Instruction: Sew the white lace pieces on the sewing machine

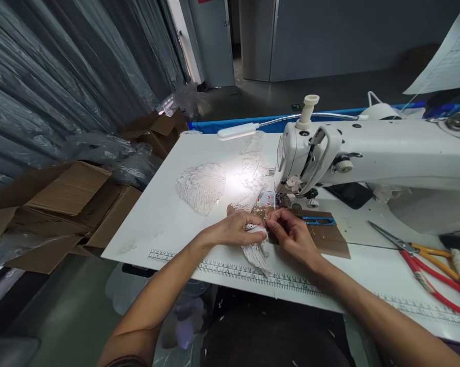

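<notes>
Left hand (pixel 235 230) and right hand (pixel 291 235) pinch a white lace piece (pixel 255 250) before the sewing machine (pixel 367 158) on the table (pixel 164 214).

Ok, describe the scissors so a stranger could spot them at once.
Start at the white sewing machine on the white table. Below its arm, near the table's right edge, lie the scissors, blades pointing left toward the hands. Their red and yellow handles set them apart from the pale lace and brown card nearby.

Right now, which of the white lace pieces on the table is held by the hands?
The small lace piece at the front edge, pinched between left hand and right hand. The larger lace piece lies untouched farther back under the lamp.
</notes>
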Demonstrator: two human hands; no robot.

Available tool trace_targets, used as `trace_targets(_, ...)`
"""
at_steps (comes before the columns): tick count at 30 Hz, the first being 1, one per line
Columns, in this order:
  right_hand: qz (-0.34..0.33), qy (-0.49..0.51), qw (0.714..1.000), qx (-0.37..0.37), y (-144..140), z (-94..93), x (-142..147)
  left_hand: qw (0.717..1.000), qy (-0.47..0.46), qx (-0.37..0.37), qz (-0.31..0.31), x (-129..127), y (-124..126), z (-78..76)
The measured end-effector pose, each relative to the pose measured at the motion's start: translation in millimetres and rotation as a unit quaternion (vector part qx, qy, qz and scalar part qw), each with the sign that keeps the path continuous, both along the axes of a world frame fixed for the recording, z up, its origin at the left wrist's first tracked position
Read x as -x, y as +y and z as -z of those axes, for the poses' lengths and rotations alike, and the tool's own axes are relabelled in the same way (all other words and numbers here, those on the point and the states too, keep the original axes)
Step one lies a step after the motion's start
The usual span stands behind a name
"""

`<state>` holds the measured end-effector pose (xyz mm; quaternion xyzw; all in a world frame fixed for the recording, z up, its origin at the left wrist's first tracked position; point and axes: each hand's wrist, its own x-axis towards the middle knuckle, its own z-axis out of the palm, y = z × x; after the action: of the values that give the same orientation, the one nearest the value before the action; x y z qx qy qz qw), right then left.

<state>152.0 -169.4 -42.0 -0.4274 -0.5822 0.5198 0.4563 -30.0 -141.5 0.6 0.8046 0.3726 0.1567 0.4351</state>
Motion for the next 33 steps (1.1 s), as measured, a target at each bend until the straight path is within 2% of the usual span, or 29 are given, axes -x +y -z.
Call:
trace_targets(6,-0.044,0.056,0.997,-0.038,-4,-3.3,2,0.989,-0.09,0.094,0.075,3,7,1.9)
trace_targets(10,-0.115,0.028,0.992,-0.033,-22,-8.2,-2,0.975,-0.064,0.172,0.123,8,-1,-4.6)
trace_targets(13,-0.222,-0.038,0.974,0.024,-51,-18.0,-13,0.968,-0.011,0.175,0.179,12,-23,-15.5)
trace_targets(17,-0.325,-0.171,0.921,0.131,-80,-42.0,-35,0.964,0.028,0.153,0.215,35,-38,-36.9)
trace_targets(19,-0.347,-0.225,0.893,0.174,-82,-53.1,-45,0.971,0.051,0.131,0.191,57,-30,-47.3)
trace_targets(21,-0.396,-0.275,0.855,0.19,-76,-58.3,-53,0.981,0.103,0.103,0.125,77,-15,-53.5)
trace_targets(22,-0.411,-0.295,0.843,0.185,-72,-58.1,-56,0.984,0.149,0.067,0.075,84,-7,-54.3)
trace_targets(24,-0.399,-0.317,0.845,0.16,-62,-52.9,-58,0.964,0.253,-0.067,-0.047,87,8,-50.7)
trace_targets(26,-0.331,-0.337,0.875,0.107,-52,-44.8,-55,0.918,0.315,-0.213,-0.11,76,17,-40.9)
trace_targets(27,-0.296,-0.345,0.887,0.074,-48,-41.2,-53,0.906,0.317,-0.261,-0.102,66,21,-34.4)
trace_targets(28,-0.266,-0.351,0.897,0.038,-43,-38.4,-51,0.906,0.304,-0.284,-0.079,55,24,-27.3)
trace_targets(31,-0.228,-0.343,0.911,-0.033,-34,-35.3,-47,0.91,0.283,-0.303,0.001,25,33,-6.8)
trace_targets(33,-0.216,-0.331,0.917,-0.046,-31,-33.8,-50,0.887,0.326,-0.326,-0.016,14,38,2.7)
